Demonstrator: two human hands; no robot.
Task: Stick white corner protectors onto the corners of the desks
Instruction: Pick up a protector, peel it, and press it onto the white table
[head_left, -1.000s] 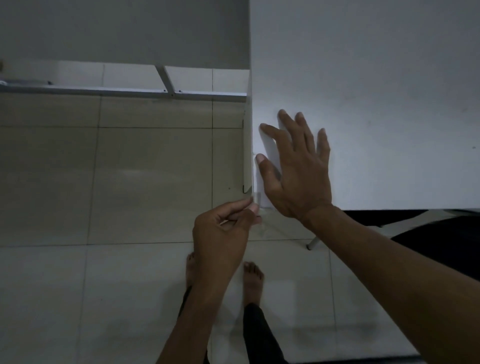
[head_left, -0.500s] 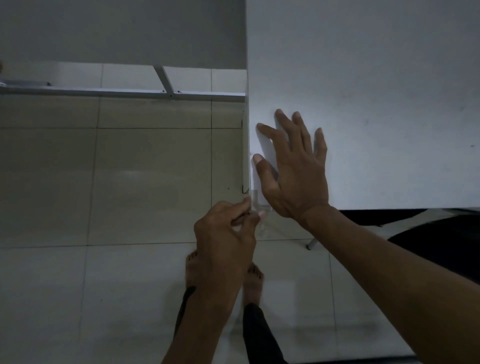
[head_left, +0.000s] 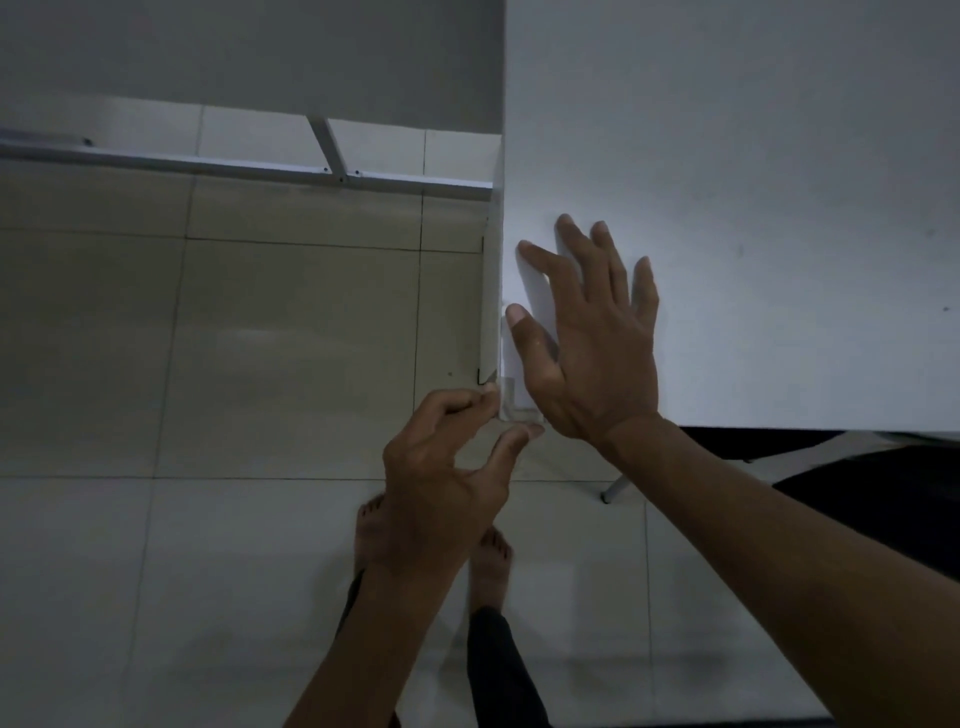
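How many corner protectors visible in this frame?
1. The corner protector sits on the near left corner of the desk, between the left hand and right hand. Others could be hidden under the hands.

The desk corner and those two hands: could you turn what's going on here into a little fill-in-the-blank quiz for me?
1. The right hand lies flat, fingers spread, on top of the white ____.
2. The corner protector sits at the desk corner nearest the person, between the fingertips and thumb of the ____ hand.
3. Below the left hand, the person's bare ____ stand on the tiled floor.

Missing words: desk; left; feet
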